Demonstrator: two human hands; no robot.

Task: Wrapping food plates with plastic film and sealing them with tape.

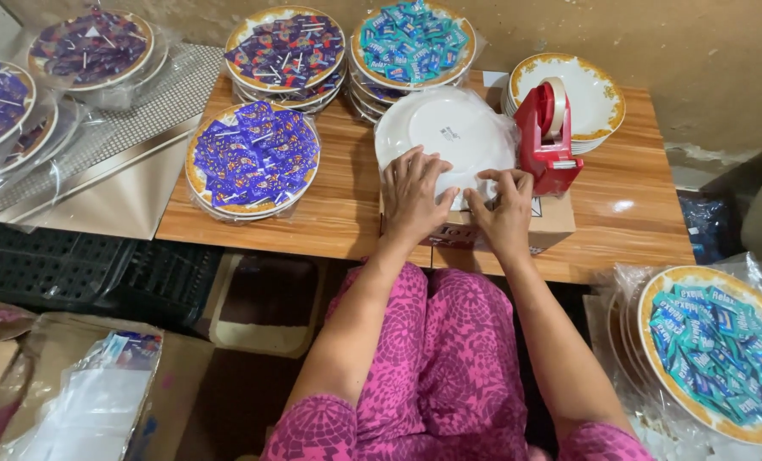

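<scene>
An upturned white plate (445,128) wrapped in clear plastic lies on a small cardboard box (551,224) at the front of the wooden table (338,213). My left hand (413,192) presses flat on the plate's near edge. My right hand (505,205) lies beside it, fingertips pinching the plastic fold between the two hands. A red tape dispenser (547,137) stands just right of the plate, close to my right hand.
Plates of purple sweets (253,158), (287,51) and teal sweets (411,43) crowd the table's back and left. Empty gold-rimmed plates (598,102) are stacked at back right. More wrapped plates lie at left (90,47) and lower right (714,350). Black crates (82,273) sit below.
</scene>
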